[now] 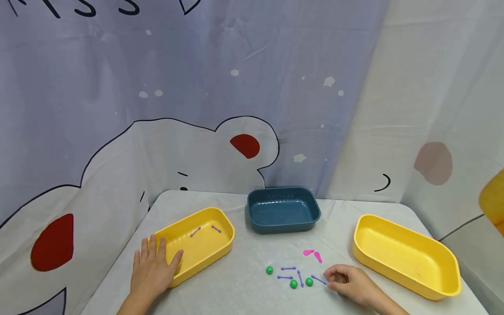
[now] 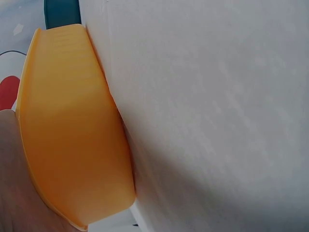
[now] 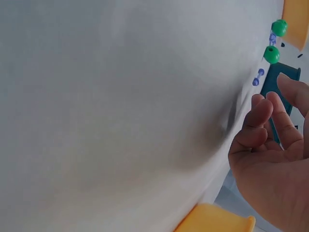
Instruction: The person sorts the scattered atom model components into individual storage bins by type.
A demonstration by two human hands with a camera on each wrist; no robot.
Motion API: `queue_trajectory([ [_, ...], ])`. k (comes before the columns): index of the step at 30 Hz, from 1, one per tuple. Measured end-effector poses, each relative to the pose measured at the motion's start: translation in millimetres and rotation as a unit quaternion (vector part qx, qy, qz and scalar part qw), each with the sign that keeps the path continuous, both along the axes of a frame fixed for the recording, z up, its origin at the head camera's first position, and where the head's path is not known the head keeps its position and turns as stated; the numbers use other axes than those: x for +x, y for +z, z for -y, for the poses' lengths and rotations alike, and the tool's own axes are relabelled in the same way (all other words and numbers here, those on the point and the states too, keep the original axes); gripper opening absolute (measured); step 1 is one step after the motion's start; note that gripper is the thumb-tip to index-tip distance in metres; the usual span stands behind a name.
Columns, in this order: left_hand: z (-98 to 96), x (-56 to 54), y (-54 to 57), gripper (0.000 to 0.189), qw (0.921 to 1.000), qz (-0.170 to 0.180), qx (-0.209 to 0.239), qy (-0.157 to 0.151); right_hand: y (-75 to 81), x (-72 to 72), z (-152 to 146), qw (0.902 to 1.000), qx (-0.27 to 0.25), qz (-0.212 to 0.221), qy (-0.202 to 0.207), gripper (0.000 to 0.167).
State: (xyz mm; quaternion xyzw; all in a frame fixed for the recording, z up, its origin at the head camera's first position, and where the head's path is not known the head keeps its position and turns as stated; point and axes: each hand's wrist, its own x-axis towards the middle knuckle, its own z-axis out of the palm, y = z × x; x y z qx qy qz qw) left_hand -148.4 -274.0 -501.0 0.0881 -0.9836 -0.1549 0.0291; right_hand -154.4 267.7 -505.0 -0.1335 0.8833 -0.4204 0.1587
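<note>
My left hand (image 1: 151, 269) lies with spread fingers over the near left end of a yellow tray (image 1: 201, 258). Inside that tray are two small purple double-ended sticks (image 1: 195, 232). On the white table, my right hand (image 1: 352, 282) hovers beside a purple stick (image 1: 319, 280), its fingers loosely bent. In the right wrist view the thumb (image 3: 294, 92) stands apart from the fingers, with nothing seen between them. Several more purple sticks (image 1: 300, 278) lie to its left, among three green beads (image 1: 293, 284). Two pink drop-shaped pieces (image 1: 308, 252) lie just behind.
A dark teal tray (image 1: 283, 228) stands at the back middle of the table. Another yellow tray (image 1: 405, 275) sits at the right, just beyond my right hand. Behind the table hangs a printed cloth (image 1: 189, 78).
</note>
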Motion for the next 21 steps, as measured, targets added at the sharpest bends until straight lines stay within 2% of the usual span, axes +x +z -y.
queue_trajectory([
  [5, 0.0, -0.4, 1.2, 0.102, 0.9999, 0.015, -0.001, 0.0, -5.5, 1.6, -1, 0.9998, -0.01, 0.019, 0.002, 0.021],
  [13, -0.5, -0.2, 2.0, 0.097, 0.9999, 0.011, 0.002, -0.003, -9.0, 1.7, 1, 0.9998, 0.005, 0.017, -0.008, 0.023],
  [21, -0.5, 0.0, 2.3, 0.097, 0.9999, 0.016, 0.005, -0.002, -11.6, 0.8, 8, 0.9992, 0.027, -0.028, -0.003, 0.019],
])
